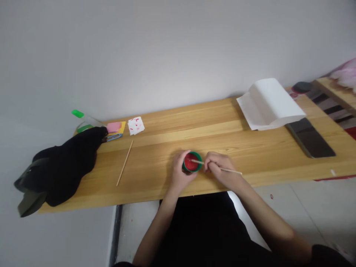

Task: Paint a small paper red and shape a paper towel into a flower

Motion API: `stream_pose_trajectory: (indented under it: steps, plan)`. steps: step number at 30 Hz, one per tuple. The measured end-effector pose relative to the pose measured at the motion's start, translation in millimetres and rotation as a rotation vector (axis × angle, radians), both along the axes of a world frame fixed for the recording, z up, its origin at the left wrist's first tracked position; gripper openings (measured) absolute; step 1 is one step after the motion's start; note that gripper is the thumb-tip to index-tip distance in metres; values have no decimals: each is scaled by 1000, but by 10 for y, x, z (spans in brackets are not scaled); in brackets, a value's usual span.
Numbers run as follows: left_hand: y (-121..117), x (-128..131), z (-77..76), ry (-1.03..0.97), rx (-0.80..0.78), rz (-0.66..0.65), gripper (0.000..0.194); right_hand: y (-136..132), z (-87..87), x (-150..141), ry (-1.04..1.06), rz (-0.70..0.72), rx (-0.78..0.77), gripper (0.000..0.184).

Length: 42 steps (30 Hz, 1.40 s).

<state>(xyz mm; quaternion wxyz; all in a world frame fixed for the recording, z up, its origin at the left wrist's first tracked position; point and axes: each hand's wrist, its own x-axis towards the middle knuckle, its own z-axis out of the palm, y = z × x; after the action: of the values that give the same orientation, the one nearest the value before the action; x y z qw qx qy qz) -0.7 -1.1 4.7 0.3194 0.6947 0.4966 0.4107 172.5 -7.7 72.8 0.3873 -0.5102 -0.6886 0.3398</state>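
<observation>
My left hand (180, 172) is wrapped round a small green-rimmed cup (200, 163) close to the table's front edge. Inside the cup is a red substance (190, 164), wet-looking on top. My right hand (221, 168) pinches a thin wooden stick (232, 171), a chopstick by its look. The stick slants down to the left, and its far end reaches into the red. A second wooden chopstick (125, 163) lies alone on the table, left of my left hand.
On the wooden table (194, 126), black cloth (75, 163) hangs over the left end beside a stack of white paper pieces with red marks (136, 126), pink sticky notes (114, 127) and a blue-handled tool (114, 137). White sheets (272, 104) overlap a dark flat slab (313, 139) at right. A wall stands behind.
</observation>
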Motion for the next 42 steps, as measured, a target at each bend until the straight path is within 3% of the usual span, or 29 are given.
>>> stream_pose_trajectory:
  steps: [2,5,8,11,14,18,21,32,42]
  plan:
    - [-1,-4,-13,3,-3,2,68,9,0,4,-10,-32,1,22]
    - [-8,-10,-17,7,-14,-7,69,15,-7,18,-16,41,-19,22]
    - [-14,-11,-9,11,-23,4,69,13,-15,28,-25,-50,3,22]
    - [-16,-8,-3,13,-24,1,69,9,-13,29,-20,25,-18,22]
    - [-15,-10,-9,17,-12,-1,69,11,-2,27,-15,-33,15,22]
    - [-16,-17,-22,7,-3,-8,69,23,3,24,-11,53,2,23]
    - [-17,-19,-20,10,-16,-6,69,29,-9,19,-10,-22,23,23]
    - [-22,-21,5,21,-38,-10,70,52,-24,65,-5,-9,1,23]
    - [-50,20,-2,-78,-105,62,66,0,26,200,272,-71,-68,26]
